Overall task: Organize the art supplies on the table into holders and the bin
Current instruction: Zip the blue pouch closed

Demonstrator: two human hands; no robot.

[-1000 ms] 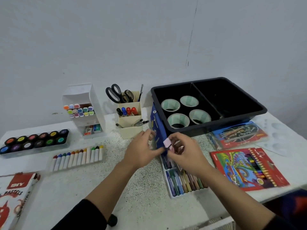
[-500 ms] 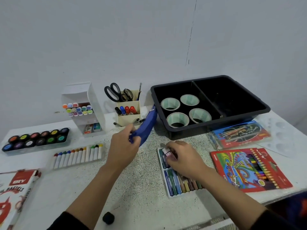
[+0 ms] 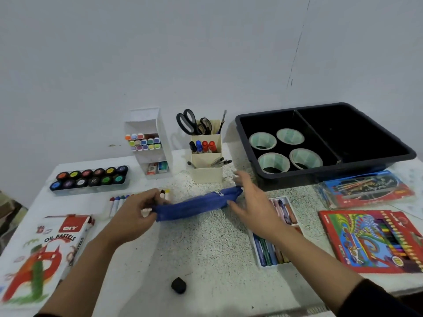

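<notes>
Pouch (image 3: 196, 203) of blue fabric stretched across the middle of the table (image 3: 206, 248), in front of the pen holder (image 3: 206, 173). Left hand (image 3: 139, 209) pinched its left end in curled fingers; right hand (image 3: 251, 204), fingers spread, touched the zipper end, likely to pull it taut for unzipping.

My speckled white table (image 3: 206, 248) carries a black bin (image 3: 320, 177) at two o'clock, a cream pen holder (image 3: 207, 165) at twelve, a white marker rack (image 3: 148, 143) at eleven, a paint-pot tray (image 3: 89, 179) at ten, an oil pastels box (image 3: 43, 255) at eight, a small black lump (image 3: 178, 285) at six, and a pastel tray (image 3: 267, 252) and red pencil pack (image 3: 370, 241) at four.
</notes>
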